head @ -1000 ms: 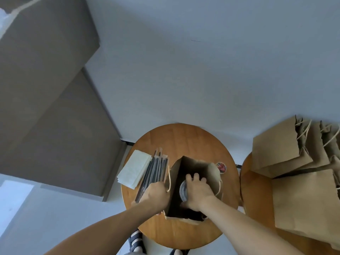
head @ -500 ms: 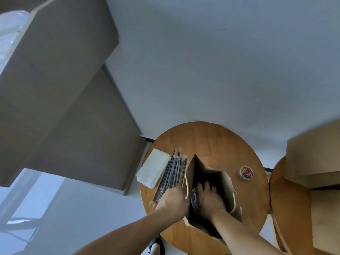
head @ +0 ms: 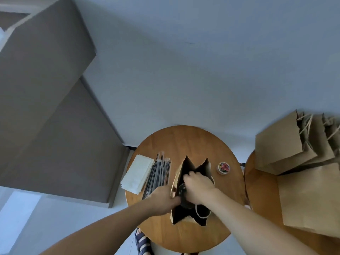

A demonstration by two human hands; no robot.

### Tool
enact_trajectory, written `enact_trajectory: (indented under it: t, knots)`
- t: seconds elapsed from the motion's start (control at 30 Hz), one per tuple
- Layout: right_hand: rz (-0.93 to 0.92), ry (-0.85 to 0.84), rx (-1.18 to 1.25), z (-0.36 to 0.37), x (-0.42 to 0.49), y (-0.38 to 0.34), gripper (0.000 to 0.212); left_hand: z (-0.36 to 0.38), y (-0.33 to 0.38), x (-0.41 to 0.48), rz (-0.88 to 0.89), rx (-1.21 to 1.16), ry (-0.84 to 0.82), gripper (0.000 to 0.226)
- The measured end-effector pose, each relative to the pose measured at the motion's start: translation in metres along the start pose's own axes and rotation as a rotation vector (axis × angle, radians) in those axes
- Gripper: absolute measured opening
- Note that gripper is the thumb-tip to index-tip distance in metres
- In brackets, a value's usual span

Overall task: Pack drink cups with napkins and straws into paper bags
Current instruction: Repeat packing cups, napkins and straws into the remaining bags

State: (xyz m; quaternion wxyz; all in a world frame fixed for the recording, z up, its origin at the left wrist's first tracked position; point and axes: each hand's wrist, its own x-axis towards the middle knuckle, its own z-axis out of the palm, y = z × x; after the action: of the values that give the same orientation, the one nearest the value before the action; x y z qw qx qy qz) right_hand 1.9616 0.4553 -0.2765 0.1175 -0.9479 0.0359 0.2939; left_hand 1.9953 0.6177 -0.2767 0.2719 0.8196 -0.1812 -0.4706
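So the paper bag (head: 207, 168) was standing open in the middle of the round wooden table (head: 184, 142), and you could just make out the drink cup (head: 181, 190) down inside it, near the left wall. The right hand (head: 197, 183) was reaching into the bag from above, right over the cup. Its fingers were curled, but honestly I couldn't tell whether its grip was actually on the cup or on nothing. The left hand (head: 161, 197) was at the bag's left edge, with its grip pinching the rim there, thumb hooked toward the inside.

Just left of the bag lay a bundle of wrapped straws (head: 158, 173), and touching those on the far side was a stack of white napkins (head: 137, 173). Right of the bag sat a little round tin of coloured paper clips (head: 223, 168).

Further right, a second table (head: 257, 190) carried a pile of flat paper bags (head: 294, 153). A sandalled foot (head: 142, 242) poked out below the table edge.
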Motion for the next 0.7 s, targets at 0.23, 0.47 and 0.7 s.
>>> enact_trajectory:
  t: [0.23, 0.47, 0.7]
  knots:
    - [-0.017, 0.041, -0.044, -0.082, -0.024, -0.009, 0.016, -0.043, -0.007, -0.004, 0.018, 0.079, -0.118, 0.075]
    - [0.007, 0.204, 0.350, -0.105, 0.031, -0.069, 0.029, -0.092, -0.051, -0.005, -0.116, 0.003, 0.238, 0.049]
    - [0.227, -0.023, 0.629, -0.017, 0.124, -0.123, 0.021, -0.133, -0.128, 0.022, -0.260, 0.065, 0.365, 0.031]
